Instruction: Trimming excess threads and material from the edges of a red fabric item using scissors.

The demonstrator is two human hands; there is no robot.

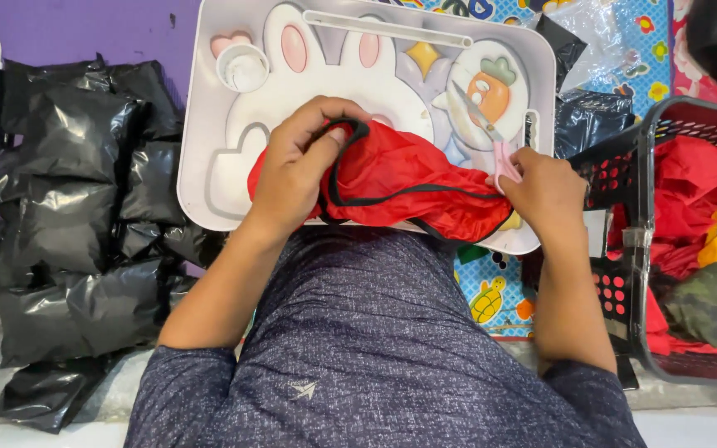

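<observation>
Red cloth [425, 187] | left hand [296, 170] pinching | right hand [545, 187] gripping scissors [491, 137]

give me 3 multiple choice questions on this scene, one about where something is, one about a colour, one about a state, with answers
1. Where does the basket of cloth stand?
A. to the person's right
B. on the tray
C. on the black bags

2. What colour is the trim on the red cloth?
A. white
B. black
C. yellow

3. How are the scissors at this moment?
A. lying alone on the tray
B. in the basket
C. held in the right hand

Answers:
1. A, the basket sits past the right hand, off the tray, while the black bags are piled on the other side.
2. B, a black edge runs along the cloth under the left hand.
3. C, the right hand grips the pink handles, blades pointing up over the tray.
</observation>
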